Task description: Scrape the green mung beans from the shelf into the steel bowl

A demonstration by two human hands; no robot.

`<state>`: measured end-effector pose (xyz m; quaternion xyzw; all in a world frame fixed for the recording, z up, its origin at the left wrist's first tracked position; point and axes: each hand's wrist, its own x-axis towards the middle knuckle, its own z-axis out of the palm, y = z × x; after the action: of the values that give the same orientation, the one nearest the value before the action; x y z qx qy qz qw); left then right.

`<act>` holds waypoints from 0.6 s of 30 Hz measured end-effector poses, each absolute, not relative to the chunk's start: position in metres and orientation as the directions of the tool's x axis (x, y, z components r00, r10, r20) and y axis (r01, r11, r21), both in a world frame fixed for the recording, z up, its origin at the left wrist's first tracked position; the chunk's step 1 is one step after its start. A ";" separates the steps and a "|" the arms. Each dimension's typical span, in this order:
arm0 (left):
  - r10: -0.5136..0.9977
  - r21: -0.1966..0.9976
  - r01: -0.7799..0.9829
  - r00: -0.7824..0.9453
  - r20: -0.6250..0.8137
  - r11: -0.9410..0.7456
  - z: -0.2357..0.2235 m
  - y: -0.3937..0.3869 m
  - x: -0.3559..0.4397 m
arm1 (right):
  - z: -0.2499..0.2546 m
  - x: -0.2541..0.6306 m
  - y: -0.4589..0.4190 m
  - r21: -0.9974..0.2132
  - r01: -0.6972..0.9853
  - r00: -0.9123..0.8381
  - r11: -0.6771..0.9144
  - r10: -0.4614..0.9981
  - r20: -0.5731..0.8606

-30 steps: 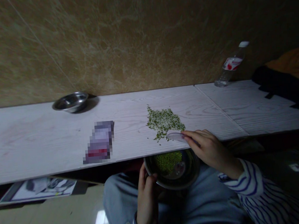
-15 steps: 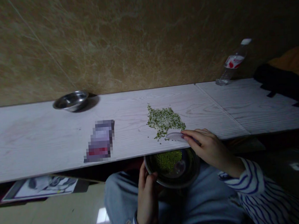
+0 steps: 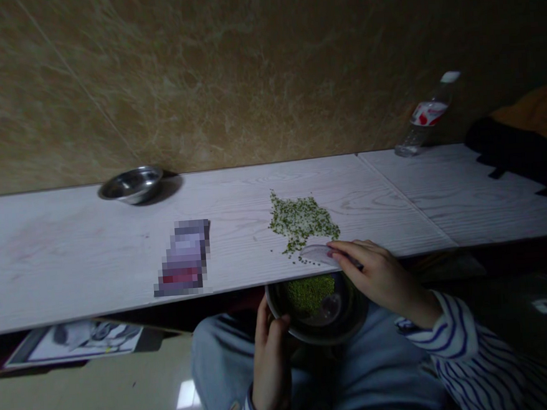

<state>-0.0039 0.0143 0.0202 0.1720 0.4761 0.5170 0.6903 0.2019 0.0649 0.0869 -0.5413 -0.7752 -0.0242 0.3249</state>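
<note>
My left hand (image 3: pixel 271 364) grips the left rim of a metal bowl (image 3: pixel 327 338), which sits over my lap just below the table edge. Inside the bowl lies a heap of small green mung beans (image 3: pixel 308 295). Between the thumb and fingers of my right hand (image 3: pixel 379 277) is a thin, translucent plastic piece (image 3: pixel 315 253) with a curved edge. It rests low over the table, at the near side of a loose patch of mung beans (image 3: pixel 297 217). A few beans lie close to the piece's edge.
A second metal bowl (image 3: pixel 132 187) stands at the back left, near the wall. A blurred flat packet (image 3: pixel 183 255) lies left of the beans. At the back right are a plastic bottle (image 3: pixel 424 122) and dark cloth (image 3: pixel 518 153). The white table (image 3: pixel 71 256) ends just above my lap.
My right hand has shifted slightly left with the plastic piece, whose flat side shows more. A few beans now lie along its near edge. The left hand and bowl are almost unmoved.
</note>
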 end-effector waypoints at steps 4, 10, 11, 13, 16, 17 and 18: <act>0.874 0.734 -0.539 0.006 -0.486 0.412 0.021 0.014 -0.006 | 0.085 0.205 0.072 -0.371 0.841 -0.167 0.393 0.842 0.513; 0.879 0.738 -0.537 0.012 -0.477 0.408 0.020 0.014 -0.007 | 0.085 0.201 0.080 -0.432 0.809 -0.180 0.399 0.867 0.465; 0.880 0.743 -0.534 0.006 -0.475 0.405 0.019 0.014 -0.007 | 0.086 0.200 0.081 -0.439 0.803 -0.184 0.404 0.868 0.461; 0.881 0.751 -0.524 -0.002 -0.473 0.402 0.019 0.014 -0.007 | 0.087 0.198 0.083 -0.451 0.794 -0.188 0.407 0.870 0.456; 0.879 0.758 -0.517 -0.020 -0.476 0.398 0.019 0.014 -0.008 | 0.088 0.196 0.087 -0.463 0.786 -0.193 0.409 0.875 0.444; 0.879 0.758 -0.518 -0.023 -0.476 0.397 0.019 0.014 -0.009 | 0.088 0.195 0.089 -0.468 0.782 -0.199 0.413 0.876 0.440; 0.879 0.757 -0.520 -0.023 -0.475 0.396 0.019 0.014 -0.009 | 0.088 0.195 0.090 -0.471 0.777 -0.205 0.418 0.875 0.438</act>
<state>-0.0091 0.0143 0.0192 0.1824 0.4924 0.5185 0.6749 0.1947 0.0896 0.0882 -0.5344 -0.7727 0.0737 0.3345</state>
